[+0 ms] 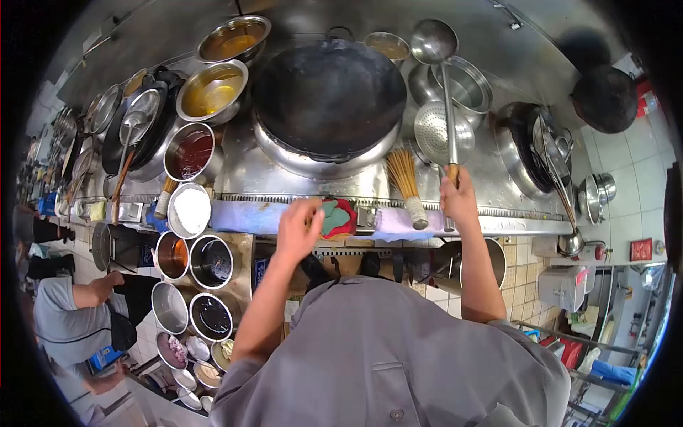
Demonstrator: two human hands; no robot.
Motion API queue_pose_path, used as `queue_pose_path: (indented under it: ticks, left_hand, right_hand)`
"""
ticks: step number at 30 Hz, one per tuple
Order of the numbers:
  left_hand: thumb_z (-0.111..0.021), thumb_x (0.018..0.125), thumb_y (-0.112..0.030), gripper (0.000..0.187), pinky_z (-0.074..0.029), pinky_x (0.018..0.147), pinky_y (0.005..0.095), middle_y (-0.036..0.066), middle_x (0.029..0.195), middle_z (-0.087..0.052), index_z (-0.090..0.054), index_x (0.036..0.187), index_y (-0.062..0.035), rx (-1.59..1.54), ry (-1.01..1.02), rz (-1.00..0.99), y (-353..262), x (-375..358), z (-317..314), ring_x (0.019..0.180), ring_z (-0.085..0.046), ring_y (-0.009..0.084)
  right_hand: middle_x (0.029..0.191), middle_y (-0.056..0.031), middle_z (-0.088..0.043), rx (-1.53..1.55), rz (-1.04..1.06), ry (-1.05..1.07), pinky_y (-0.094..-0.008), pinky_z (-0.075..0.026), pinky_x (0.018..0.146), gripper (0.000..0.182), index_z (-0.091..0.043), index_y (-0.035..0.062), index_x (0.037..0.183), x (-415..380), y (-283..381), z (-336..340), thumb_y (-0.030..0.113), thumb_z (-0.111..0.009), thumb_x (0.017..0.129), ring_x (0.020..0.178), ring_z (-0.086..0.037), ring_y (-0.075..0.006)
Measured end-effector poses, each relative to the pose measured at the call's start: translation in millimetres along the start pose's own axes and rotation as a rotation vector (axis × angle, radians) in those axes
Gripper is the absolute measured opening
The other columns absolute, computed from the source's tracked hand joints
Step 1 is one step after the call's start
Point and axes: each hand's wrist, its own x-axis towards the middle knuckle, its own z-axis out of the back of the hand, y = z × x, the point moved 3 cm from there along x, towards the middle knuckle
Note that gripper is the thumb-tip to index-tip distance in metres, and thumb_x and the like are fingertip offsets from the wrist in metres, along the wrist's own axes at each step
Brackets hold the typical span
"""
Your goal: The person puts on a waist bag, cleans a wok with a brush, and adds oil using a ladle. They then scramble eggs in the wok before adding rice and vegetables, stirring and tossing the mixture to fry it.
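Note:
A long-handled ladle is upright in the view, and my right hand is wrapped round its wooden grip. Its bowl is high over the back of the stove, and its shaft crosses in front of a perforated strainer. My left hand hovers at the stove's front edge with nothing in it, fingers loosely curved and apart. Right beside those fingers lies a folded red and green cloth. Between my hands and the back wall sits a large black wok. A bamboo brush rests left of my right hand.
Bowls of yellow oil, red sauce and white powder line the left. Metal pots stand below them. Another wok with strainers is at right. A person is at far left.

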Motion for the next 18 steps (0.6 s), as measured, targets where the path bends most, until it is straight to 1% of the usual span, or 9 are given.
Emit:
queue_pose_path:
  ticks: [3, 5, 7, 9, 11, 14, 16, 17, 18]
  left_hand:
    - [-0.065, 0.087, -0.019, 0.02, -0.051, 0.067, 0.0381, 0.014, 0.09, -0.066, -0.064, 0.102, -0.0043, -0.092, 0.088, 0.206, 23.1, -73.5, -2.4, 0.071, -0.063, 0.028]
    - [-0.066, 0.088, -0.021, 0.021, -0.052, 0.07, 0.0383, 0.015, 0.09, -0.067, -0.065, 0.101, -0.0045, -0.165, 0.089, 0.422, 65.4, -131.2, -16.4, 0.074, -0.065, 0.0298]
    - [-0.063, 0.089, -0.027, 0.027, -0.053, 0.077, 0.0397, 0.017, 0.098, -0.068, -0.065, 0.107, -0.0063, -0.068, 0.201, 0.68, 99.2, -189.2, -24.5, 0.086, -0.068, 0.033]
    - [-0.063, 0.087, -0.037, 0.038, -0.052, 0.086, 0.0428, 0.02, 0.108, -0.067, -0.065, 0.113, -0.01, 0.094, 0.438, 0.772, 146.8, -256.4, -37.3, 0.1, -0.065, 0.0363]
    - [-0.062, 0.084, -0.045, 0.046, -0.05, 0.092, 0.0456, 0.022, 0.114, -0.065, -0.065, 0.117, -0.0132, 0.281, 0.675, 0.986, 177.4, -311.9, -44.4, 0.107, -0.062, 0.0378]
    - [-0.062, 0.083, -0.048, 0.048, -0.049, 0.094, 0.0458, 0.023, 0.115, -0.064, -0.065, 0.117, -0.0149, 0.24, 0.681, 1.113, 206.7, -371.5, -52.6, 0.109, -0.061, 0.0382]
    - [-0.061, 0.083, -0.048, 0.048, -0.049, 0.094, 0.0457, 0.023, 0.115, -0.064, -0.065, 0.117, -0.0148, 0.191, 0.647, 1.155, 199.4, -375.2, -49.2, 0.109, -0.061, 0.0383]
    - [-0.06, 0.084, -0.049, 0.047, -0.049, 0.095, 0.0456, 0.023, 0.115, -0.064, -0.065, 0.117, -0.0146, 0.148, 0.618, 1.193, 194.8, -374.6, -45.9, 0.11, -0.06, 0.0384]
    - [-0.06, 0.084, -0.049, 0.047, -0.049, 0.095, 0.0456, 0.023, 0.115, -0.064, -0.065, 0.117, -0.0146, 0.145, 0.612, 1.191, 188.8, -368.8, -43.9, 0.11, -0.06, 0.0384]
  right_hand:
    - [0.075, -0.0016, -0.05, 0.344, 0.012, 0.212, -0.0247, -0.037, 0.041, 0.027, -0.045, 0.0053, 0.124, -5.5, 33.6, -44.5, 0.011, -0.049, 0.098, 0.047, -0.044, -0.0088]
    - [0.073, 0.0002, -0.048, 0.399, -0.017, 0.369, -0.0231, -0.037, 0.041, 0.028, -0.046, 0.0059, 0.124, -7.4, 67.7, -61.0, 0.012, -0.05, 0.098, 0.047, -0.043, -0.007]
    - [0.073, 0.0, -0.048, 0.245, -0.054, 0.525, -0.0216, -0.035, 0.04, 0.026, -0.047, 0.0053, 0.122, 0.0, 88.8, -79.6, 0.013, -0.05, 0.098, 0.047, -0.042, -0.0056]
    - [0.07, 0.0008, -0.048, 0.19, -0.007, 0.598, -0.0208, -0.033, 0.038, 0.023, -0.049, 0.0047, 0.118, 12.4, 102.1, -103.4, 0.013, -0.051, 0.097, 0.045, -0.041, -0.0046]
    - [0.071, 0.0008, -0.049, 0.115, 0.019, 0.818, -0.0189, -0.034, 0.037, 0.034, -0.048, 0.0016, 0.126, 26.0, 116.7, -133.4, 0.013, -0.053, 0.095, 0.044, -0.042, -0.0038]
    - [0.07, 0.0011, -0.05, 0.06, 0.094, 0.867, -0.0188, -0.033, 0.037, 0.036, -0.051, 0.0006, 0.126, 49.7, 129.0, -188.3, 0.012, -0.057, 0.093, 0.043, -0.042, -0.0035]
    - [0.067, 0.0019, -0.046, -0.064, 0.168, 0.724, -0.0212, -0.029, 0.035, 0.036, -0.053, 0.0063, 0.127, 46.1, 135.0, -232.8, 0.011, -0.058, 0.092, 0.043, -0.039, -0.0028]
    - [0.071, -0.0068, -0.056, -0.317, 0.483, 0.641, -0.0297, -0.042, 0.043, 0.038, -0.053, 0.0049, 0.127, 66.7, 121.2, -263.2, 0.013, -0.058, 0.09, 0.049, -0.054, -0.0161]
    - [0.083, -0.0177, -0.065, -0.534, 0.767, 0.407, -0.0405, -0.051, 0.064, 0.034, -0.054, 0.0023, 0.119, 60.1, 123.5, -280.8, 0.016, -0.058, 0.088, 0.071, -0.064, -0.0345]
